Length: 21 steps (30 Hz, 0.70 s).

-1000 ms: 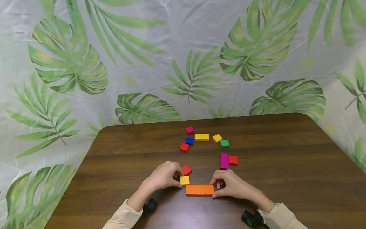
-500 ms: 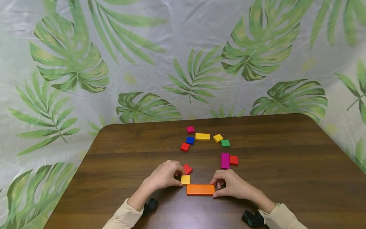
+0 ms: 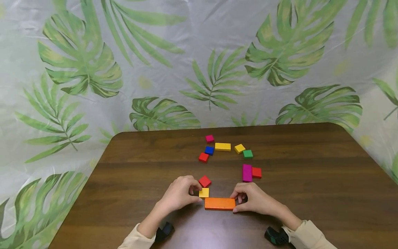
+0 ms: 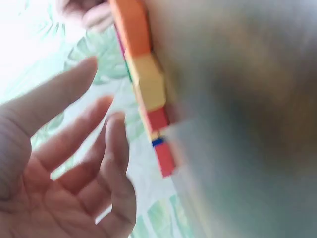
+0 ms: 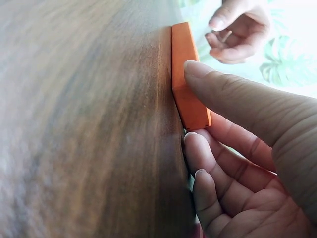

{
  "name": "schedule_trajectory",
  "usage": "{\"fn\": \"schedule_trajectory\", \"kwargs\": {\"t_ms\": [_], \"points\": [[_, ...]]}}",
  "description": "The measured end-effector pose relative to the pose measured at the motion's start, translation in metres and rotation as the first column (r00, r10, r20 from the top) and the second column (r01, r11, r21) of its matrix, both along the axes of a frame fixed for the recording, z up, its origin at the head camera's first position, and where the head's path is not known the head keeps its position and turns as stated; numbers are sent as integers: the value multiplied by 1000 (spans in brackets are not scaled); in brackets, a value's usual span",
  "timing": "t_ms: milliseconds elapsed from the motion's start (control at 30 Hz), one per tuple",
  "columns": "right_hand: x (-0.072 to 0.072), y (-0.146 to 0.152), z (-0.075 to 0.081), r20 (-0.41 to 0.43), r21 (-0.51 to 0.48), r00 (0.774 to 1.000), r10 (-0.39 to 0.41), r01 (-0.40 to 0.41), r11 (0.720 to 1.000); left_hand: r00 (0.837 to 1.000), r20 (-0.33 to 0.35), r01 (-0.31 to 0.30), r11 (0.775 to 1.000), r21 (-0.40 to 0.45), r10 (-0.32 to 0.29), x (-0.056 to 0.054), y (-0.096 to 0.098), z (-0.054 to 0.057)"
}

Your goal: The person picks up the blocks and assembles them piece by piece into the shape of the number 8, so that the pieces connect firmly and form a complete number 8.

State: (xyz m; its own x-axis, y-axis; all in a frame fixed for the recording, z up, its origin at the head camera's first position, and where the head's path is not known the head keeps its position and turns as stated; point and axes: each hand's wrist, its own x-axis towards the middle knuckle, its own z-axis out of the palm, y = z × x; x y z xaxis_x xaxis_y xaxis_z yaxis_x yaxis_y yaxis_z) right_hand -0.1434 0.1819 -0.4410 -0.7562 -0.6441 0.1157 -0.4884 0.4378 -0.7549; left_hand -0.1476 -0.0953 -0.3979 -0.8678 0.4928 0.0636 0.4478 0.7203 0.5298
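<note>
My right hand pinches the right end of a long orange block between thumb and fingers. That block lies along the tabletop in the right wrist view, with the thumb against its side. A small yellow square block touches or nearly touches the orange block's back left corner. Just left of the yellow block is my left hand, its fingers loosely bent. In the left wrist view, a gap separates the left hand from the yellow block. Behind sits a red square block.
Further back lie a red block, a blue block, a pink block, a long yellow block, a small yellow block and a green block. A magenta block touches another red block on the brown table.
The left fingers have eased slightly away from the yellow block. The right hand keeps its grip on the orange block. The head view has shifted a little; the blocks keep their arrangement.
</note>
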Motion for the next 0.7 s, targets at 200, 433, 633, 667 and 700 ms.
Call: {"fn": "schedule_trajectory", "kwargs": {"t_ms": [200, 433, 633, 667, 700], "points": [[0, -2, -2, -14, -2, 1000, -8, 8, 1000, 994, -48, -101, 995, 20, 102, 9, 4, -9], [2, 2, 0, -14, -32, 1000, -9, 8, 999, 998, -17, -66, 997, 29, 66, 10, 11, -8], [1, 0, -2, -26, -39, 1000, 2, -3, 999, 998, 11, -63, 991, 121, 62, 9, 11, -14], [1, -1, -3, -27, -36, 1000, 2, -3, 999, 998, 16, -66, 989, 135, 65, 9, 10, -15], [0, -1, -3, -27, -33, 1000, 2, -3, 999, 998, 21, -69, 987, 142, 67, 9, 10, -16]]}}
